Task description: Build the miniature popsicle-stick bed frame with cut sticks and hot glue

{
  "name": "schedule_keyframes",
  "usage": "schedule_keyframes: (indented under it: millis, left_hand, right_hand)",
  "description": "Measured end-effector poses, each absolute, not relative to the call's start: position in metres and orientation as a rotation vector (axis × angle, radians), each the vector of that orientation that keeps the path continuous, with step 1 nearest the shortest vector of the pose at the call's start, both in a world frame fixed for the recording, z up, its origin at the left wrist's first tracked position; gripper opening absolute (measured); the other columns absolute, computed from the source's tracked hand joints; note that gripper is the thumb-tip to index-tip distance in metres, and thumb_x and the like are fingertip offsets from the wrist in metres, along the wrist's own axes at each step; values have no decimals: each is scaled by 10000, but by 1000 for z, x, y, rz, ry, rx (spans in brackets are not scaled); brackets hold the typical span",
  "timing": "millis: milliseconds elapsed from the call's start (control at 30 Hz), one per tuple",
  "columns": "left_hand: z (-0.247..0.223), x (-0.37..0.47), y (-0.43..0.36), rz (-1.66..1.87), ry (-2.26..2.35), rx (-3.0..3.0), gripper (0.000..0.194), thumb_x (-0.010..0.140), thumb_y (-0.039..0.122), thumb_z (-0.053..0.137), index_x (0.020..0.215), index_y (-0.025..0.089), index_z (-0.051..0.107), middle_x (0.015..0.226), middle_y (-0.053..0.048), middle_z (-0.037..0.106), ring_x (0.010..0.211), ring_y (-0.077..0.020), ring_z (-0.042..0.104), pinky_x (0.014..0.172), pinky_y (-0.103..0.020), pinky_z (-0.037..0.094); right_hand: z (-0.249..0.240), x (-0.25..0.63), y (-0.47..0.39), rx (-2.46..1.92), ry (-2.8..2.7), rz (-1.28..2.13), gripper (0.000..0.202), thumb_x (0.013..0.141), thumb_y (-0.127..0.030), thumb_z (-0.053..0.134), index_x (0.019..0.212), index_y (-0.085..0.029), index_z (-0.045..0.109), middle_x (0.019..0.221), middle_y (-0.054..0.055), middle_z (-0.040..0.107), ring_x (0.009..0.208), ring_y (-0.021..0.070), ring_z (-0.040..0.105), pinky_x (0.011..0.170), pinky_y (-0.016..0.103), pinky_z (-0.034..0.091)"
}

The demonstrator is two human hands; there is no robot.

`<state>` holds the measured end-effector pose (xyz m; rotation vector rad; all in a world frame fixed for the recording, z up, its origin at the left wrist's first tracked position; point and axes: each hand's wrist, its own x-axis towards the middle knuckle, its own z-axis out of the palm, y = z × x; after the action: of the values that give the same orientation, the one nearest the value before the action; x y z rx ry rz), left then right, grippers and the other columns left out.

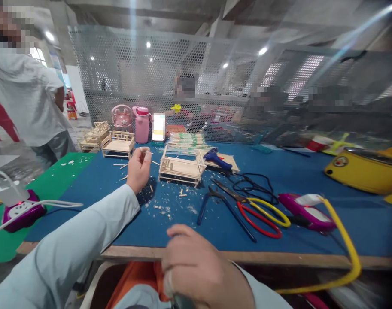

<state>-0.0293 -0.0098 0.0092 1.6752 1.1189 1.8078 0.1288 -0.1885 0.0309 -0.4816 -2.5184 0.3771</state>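
My left hand (pixel 140 169) is above the blue tabletop, its fingertips pinched together; whatever may be between them is too small to make out. Just to its right stands a miniature bench-like frame of thin wooden sticks (pixel 182 168). Loose stick pieces (pixel 183 192) and pale crumbs lie around it. Close to me, at the table's front edge, my right hand (pixel 196 266) is blurred, with fingers curled. Something dark (pixel 182 301) shows under it, mostly hidden. Further back on the left is another small wooden bench (pixel 119 143).
Blue-handled pliers (pixel 226 210) and scissors with red and yellow handles (pixel 260 216) lie right of centre, near a blue glue gun (pixel 217 159). Purple power strips (pixel 307 212) (pixel 23 211) sit at both sides. A pink bottle (pixel 142 125) and phone (pixel 159 127) stand behind. A person (pixel 31 94) stands left.
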Motion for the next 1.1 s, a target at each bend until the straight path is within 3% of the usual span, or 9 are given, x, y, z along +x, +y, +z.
schedule_keyframes:
  millis: [67,200,300,400,467,533,633,867,1100]
  left_hand:
    - [6,-30,-6,1780,1164,1718,207,832,284,475,984,152,526,728,5,521,589,-85,476,583,-208,407]
    - [5,-24,-13,1791,1163,1763,221,835,291,470,989,148,537,799,-25,564,681,-106,519,652,-228,431]
    - [10,-17,-32,1804,1010,1763,299,865,383,409,993,160,560,842,-47,588,708,-119,536,616,-228,441]
    - [18,-8,-57,1599,776,1729,458,843,525,383,992,153,604,791,-54,595,585,-103,519,472,-206,405]
    - [23,-3,-70,1233,602,1627,602,836,603,290,952,123,636,670,-54,576,504,-100,500,398,-196,374]
    - [25,1,-77,1019,529,1567,582,780,630,399,863,122,670,614,-50,578,499,-105,512,393,-191,389]
    - [22,6,-77,994,580,1502,455,671,572,603,769,139,698,605,-40,620,541,-122,557,467,-213,453]
    - [12,13,-72,1085,781,1459,282,627,366,703,777,127,721,628,-27,669,564,-115,562,588,-250,470]
    - [25,13,-82,1055,592,1461,248,585,365,738,693,143,716,664,-32,686,620,-134,589,645,-271,486]
  right_hand:
    - [41,138,-190,-481,-2366,401,231,847,-215,376,730,-269,568,679,28,627,667,164,563,780,361,439]
    - [56,154,-157,-877,-1911,533,88,808,-302,536,875,-254,566,794,48,611,724,181,565,674,321,455]
    - [55,155,-119,-884,-1670,903,248,809,-465,515,771,-220,516,714,11,556,626,127,525,613,271,449]
    - [45,148,-94,-835,-1550,1219,442,763,-614,477,962,-219,477,759,6,552,576,108,506,537,250,426]
    - [38,145,-87,-869,-1578,1256,482,745,-607,509,1026,-221,440,704,-16,538,536,104,496,506,240,406]
    - [33,144,-85,-944,-1612,1146,488,708,-540,602,1033,-227,418,663,-45,508,510,99,483,494,233,392]
    - [29,151,-86,-1100,-1611,750,526,620,-418,719,1029,-234,444,691,-56,459,511,80,421,485,216,358]
    - [33,167,-96,-1289,-1805,72,378,662,-264,652,1016,-217,529,713,-20,504,549,104,419,541,250,385]
    - [53,178,-115,-1203,-1939,30,397,662,-335,679,1030,-229,573,729,-3,564,562,124,480,543,262,419]
